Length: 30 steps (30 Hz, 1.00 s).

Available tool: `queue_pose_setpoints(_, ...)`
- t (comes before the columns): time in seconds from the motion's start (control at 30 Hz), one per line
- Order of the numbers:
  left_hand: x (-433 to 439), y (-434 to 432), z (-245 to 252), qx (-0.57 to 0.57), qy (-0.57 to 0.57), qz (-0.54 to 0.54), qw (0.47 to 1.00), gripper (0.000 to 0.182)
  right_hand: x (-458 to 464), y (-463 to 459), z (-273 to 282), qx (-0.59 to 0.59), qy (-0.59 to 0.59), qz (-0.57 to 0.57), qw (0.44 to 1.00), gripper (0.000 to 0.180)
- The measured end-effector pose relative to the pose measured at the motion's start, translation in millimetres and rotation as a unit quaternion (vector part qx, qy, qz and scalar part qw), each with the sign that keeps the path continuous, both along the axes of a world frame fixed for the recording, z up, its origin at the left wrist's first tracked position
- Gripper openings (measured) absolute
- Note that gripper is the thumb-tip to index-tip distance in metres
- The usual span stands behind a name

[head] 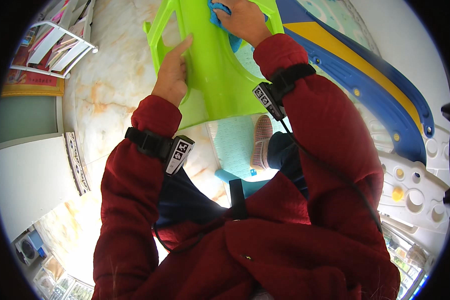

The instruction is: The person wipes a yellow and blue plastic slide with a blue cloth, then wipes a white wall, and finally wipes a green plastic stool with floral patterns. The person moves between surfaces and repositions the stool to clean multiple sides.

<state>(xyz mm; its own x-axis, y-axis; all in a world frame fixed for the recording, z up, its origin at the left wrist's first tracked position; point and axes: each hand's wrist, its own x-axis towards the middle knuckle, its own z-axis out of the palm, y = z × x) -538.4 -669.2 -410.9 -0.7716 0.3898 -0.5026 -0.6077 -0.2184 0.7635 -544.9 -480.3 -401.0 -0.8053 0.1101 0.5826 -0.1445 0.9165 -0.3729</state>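
A large lime-green moulded plastic piece with open side frames stands before me, its far end cut off by the top of the picture. My left hand grips its left edge, the thumb lying on the outer face and the fingers partly hidden behind. Against its upper right part, my right hand presses a bunched blue cloth. A fold of that cloth hangs down below the palm. Both wrists carry black straps with small marker-bearing devices.
To the right lies a blue and yellow plastic slide, near a white plastic panel with round holes. A wheeled white rack of books stands at upper left. Light-green matting covers part of the marbled floor by my shoe.
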Motion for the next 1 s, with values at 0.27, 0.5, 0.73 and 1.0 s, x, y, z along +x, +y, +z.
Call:
queue_pose_setpoints(0.27,-7,-11,-1,0.018,0.008,0.017,1.0,0.047,102,-36,-18,0.024,0.052,0.08,0.995,0.027)
queue_pose_setpoints(0.5,-7,-9,-5,-0.011,0.014,0.022,1.0,0.047,182,-51,-11,0.01,-0.028,0.124,0.992,0.032)
queue_pose_setpoints(0.73,-1,-8,-8,0.001,0.025,-0.017,1.0,0.051,187,-86,-16,0.059,-0.062,0.246,0.965,0.028)
queue_pose_setpoints(1.0,5,-4,-10,-0.009,0.011,-0.034,0.999,0.051,193,-92,-27,0.16,-0.038,0.281,0.946,0.027)
